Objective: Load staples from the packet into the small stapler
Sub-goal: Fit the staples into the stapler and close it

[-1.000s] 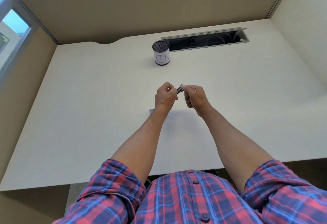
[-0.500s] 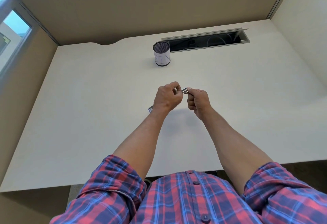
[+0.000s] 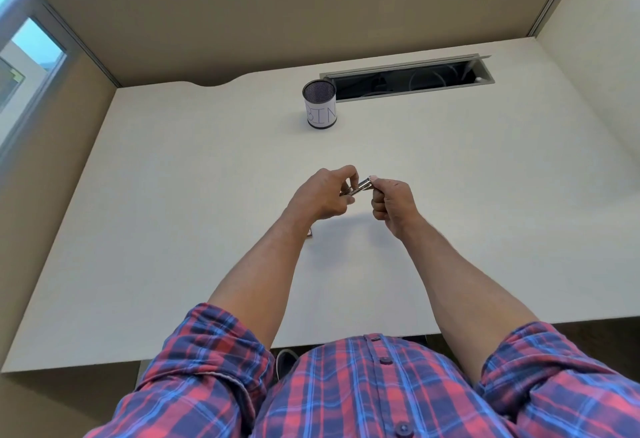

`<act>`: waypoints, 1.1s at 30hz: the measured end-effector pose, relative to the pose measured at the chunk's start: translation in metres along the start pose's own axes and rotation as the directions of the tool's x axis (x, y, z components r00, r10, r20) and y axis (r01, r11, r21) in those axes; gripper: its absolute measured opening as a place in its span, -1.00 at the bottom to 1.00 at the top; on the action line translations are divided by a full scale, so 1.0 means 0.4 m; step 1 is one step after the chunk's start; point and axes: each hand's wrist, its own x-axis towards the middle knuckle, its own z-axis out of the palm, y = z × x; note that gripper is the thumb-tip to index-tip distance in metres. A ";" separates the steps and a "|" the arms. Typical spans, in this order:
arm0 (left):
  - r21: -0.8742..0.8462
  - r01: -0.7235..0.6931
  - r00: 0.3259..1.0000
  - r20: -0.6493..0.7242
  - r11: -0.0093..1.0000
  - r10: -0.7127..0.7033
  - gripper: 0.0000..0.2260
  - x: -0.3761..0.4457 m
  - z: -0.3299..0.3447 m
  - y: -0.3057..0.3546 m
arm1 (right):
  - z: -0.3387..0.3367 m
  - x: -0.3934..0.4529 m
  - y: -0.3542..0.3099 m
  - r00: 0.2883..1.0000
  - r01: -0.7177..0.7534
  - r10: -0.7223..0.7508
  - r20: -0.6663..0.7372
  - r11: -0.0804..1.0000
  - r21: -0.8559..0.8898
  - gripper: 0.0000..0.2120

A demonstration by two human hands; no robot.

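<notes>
Above the middle of the desk (image 3: 173, 195), left hand (image 3: 322, 195) and right hand (image 3: 394, 204) both pinch the small stapler (image 3: 358, 186), seemingly light, rigid, slippery metal, best held by its sides.

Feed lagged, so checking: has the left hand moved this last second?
Yes. The left hand slid slightly left, away from the BIN cup.

Bright, even daylight; soft shadows; wide-angle bowing at edges.
</notes>
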 end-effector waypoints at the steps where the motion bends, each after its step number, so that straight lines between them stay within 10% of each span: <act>1: 0.002 -0.001 1.000 -0.003 1.000 0.001 -0.80 0.001 0.000 -0.001 | 0.000 0.001 -0.002 1.000 0.005 -0.005 0.002 1.000 0.000 -0.73; 24: -0.049 -0.102 0.952 -0.293 0.994 0.083 -0.93 -0.014 0.050 -0.016 | -0.011 0.003 0.002 0.999 0.019 -0.019 -0.050 1.000 0.000 -0.74; 33: -0.487 0.128 0.974 -0.102 0.864 -0.202 -0.82 -0.016 0.054 -0.028 | -0.028 0.000 -0.009 0.993 0.090 -0.083 -0.081 0.992 0.085 -0.60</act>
